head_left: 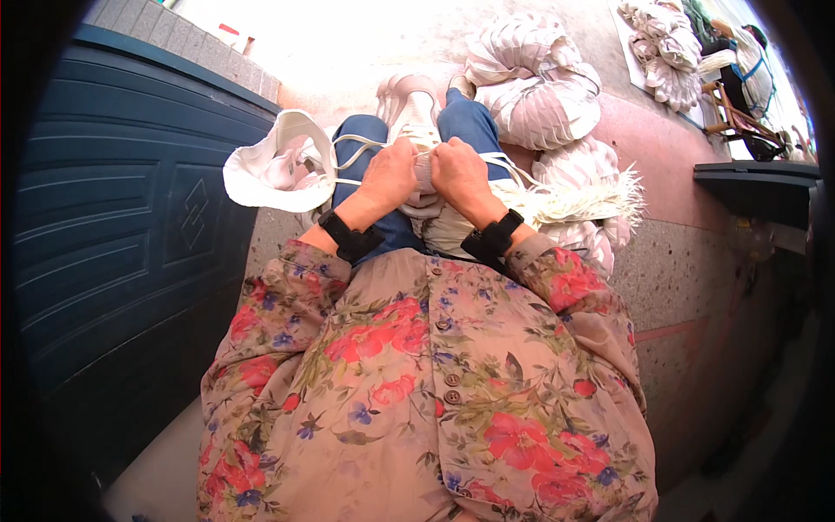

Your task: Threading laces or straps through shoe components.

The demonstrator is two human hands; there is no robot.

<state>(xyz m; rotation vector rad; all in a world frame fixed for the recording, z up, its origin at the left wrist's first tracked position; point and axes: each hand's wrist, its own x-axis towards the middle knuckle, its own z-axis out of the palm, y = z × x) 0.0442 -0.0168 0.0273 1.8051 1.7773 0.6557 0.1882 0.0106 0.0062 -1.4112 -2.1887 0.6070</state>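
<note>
A pale pinkish-white shoe upper [419,111] lies between my knees, with laces across its front. My left hand [390,177] is closed in a fist over it, and a white shoelace [348,159] loops out from it to the left. Close beside it my right hand [461,177] is closed too, with white lace trailing out to the right. The fingertips of both hands are hidden beneath the knuckles. Under my right forearm and past it lies a thick bunch of loose white laces [587,202].
Left of my knee stands a white open container [252,178] with pale pieces inside. Coiled stacks of pale uppers [544,87] sit on the floor at right, with another pile [665,52] beyond. A dark blue panelled door [122,191] borders my left; a dark ledge [755,171] is at right.
</note>
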